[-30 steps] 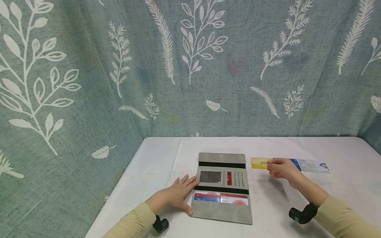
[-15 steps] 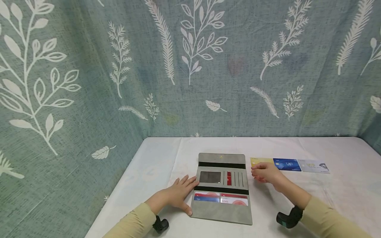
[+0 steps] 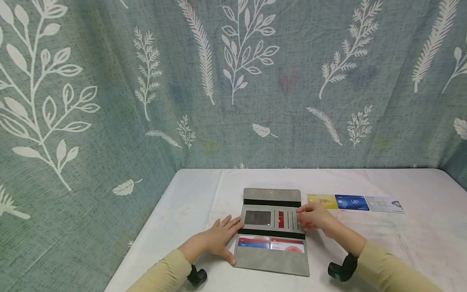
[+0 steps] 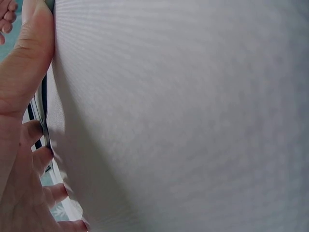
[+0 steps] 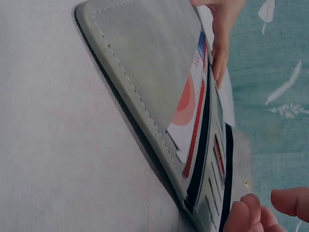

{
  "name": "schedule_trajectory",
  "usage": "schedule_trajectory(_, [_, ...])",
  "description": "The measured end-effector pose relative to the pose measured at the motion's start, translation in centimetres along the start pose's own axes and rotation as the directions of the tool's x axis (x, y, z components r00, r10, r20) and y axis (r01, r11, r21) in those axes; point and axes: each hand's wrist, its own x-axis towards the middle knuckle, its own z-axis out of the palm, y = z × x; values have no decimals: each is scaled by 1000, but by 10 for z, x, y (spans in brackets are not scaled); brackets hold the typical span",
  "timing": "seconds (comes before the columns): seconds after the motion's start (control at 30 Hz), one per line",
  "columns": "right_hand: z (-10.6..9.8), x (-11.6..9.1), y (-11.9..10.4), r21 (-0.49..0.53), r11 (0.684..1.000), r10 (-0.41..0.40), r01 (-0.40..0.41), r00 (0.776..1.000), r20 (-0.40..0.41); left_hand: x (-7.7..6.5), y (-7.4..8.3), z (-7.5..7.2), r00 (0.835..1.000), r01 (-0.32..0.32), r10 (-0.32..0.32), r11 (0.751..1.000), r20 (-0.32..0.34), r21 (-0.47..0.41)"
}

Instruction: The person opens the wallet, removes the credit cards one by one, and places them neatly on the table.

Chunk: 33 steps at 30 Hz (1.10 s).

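Wallet (image 3: 271, 261): grey, unfolded on the tabletop (image 3: 204, 188) in front of the person, its three panels running from the near side to the far side.
Far flap: a small gold-coloured fitting (image 3: 271, 193) sits at its middle.
Black bands (image 3: 271, 202): two, crossing the wallet between the panels.
Middle panel: a dark window (image 3: 257, 217) on the left, upright slots on the right, a red card (image 3: 281, 219) showing in one of them.
Near panel: a blue card (image 3: 253, 245) in the left pocket, a white card with a red circle (image 3: 292, 247) in the right, red edges showing behind both.
Left hand (image 3: 220, 238): fingers spread, thumb and fingertips resting along the wallet's left edge.
Right hand (image 3: 316, 219): at the right edge of the middle panel, fingers bent, thumb apart from them in the right wrist view, nothing visible between; whether it touches the wallet, I cannot tell.
Row of cards: yellow card (image 3: 322, 200), blue VIP card (image 3: 352, 202), silver VIP card (image 3: 384, 204), side by side beyond the right hand, which hides a corner of the yellow one.
Sleeves (image 3: 166, 269): tan, with a black wrist camera (image 3: 343, 269) at each cuff.
Curtain (image 3: 219, 142): grey-green with white leaf prints, behind the tabletop.
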Motion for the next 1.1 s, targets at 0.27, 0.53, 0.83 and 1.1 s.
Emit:
schedule_trajectory(0.27, [12,2,-1,34,999,37,-37,999,16,0,0,0,1000,-1,1,1000,-2,-6])
schedule_trajectory(0.53, [20,7,-3,46,998,49,-51,998,43,0,-1,1,1000,-2,2,1000,-2,2])
schedule_trajectory(0.83, [28,13,-4,54,995,76,-81,994,77,-2,1,-1,1000,-8,8,1000,-4,3])
schedule_trajectory(1.1, [33,21,-2,42,993,110,-113,991,75,-2,3,-3,1000,0,0,1000,-4,6])
